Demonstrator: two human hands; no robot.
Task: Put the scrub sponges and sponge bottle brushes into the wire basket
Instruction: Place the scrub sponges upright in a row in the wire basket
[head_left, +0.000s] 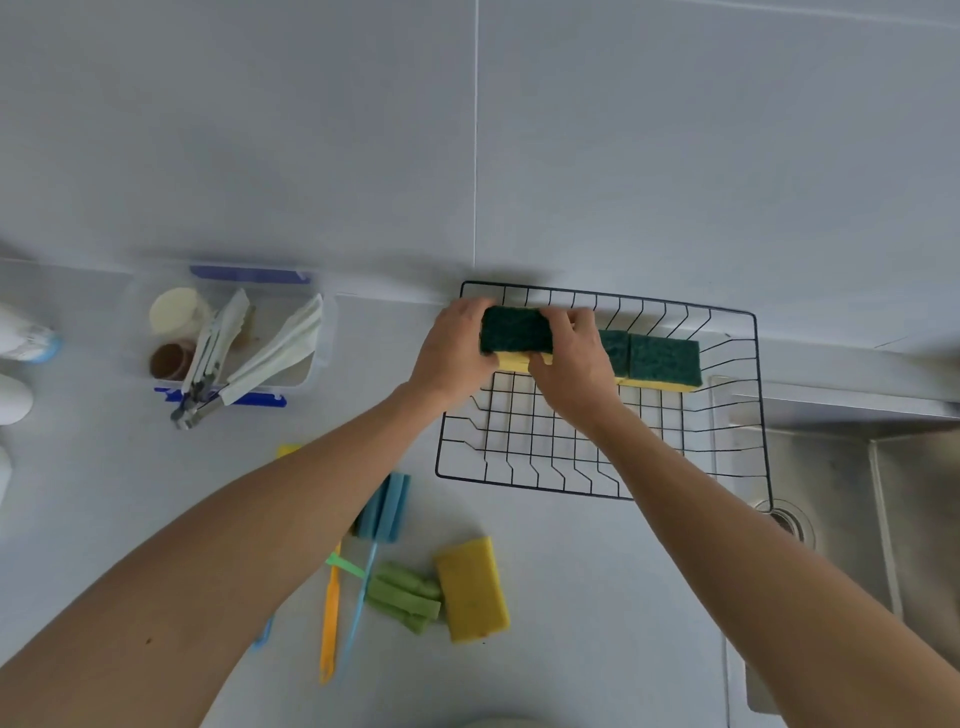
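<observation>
A black wire basket (748, 415) stands against the wall, partly over the sink edge. Inside, along its far side, lie green-topped yellow scrub sponges (665, 361). My left hand (452, 353) and my right hand (571, 358) both grip another green-and-yellow scrub sponge (514, 330) at the basket's far left corner. On the counter near me lie a yellow scrub sponge (472, 590), a blue sponge bottle brush (387, 509), a green sponge bottle brush (402, 597) and an orange brush handle (330, 618); my left forearm hides part of them.
A clear plastic box with blue clips (249, 332) holds tongs, cloths and small jars at the left. White bottles (21, 338) stand at the far left edge. A steel sink (857, 493) with a drain lies at the right. The tiled wall rises behind.
</observation>
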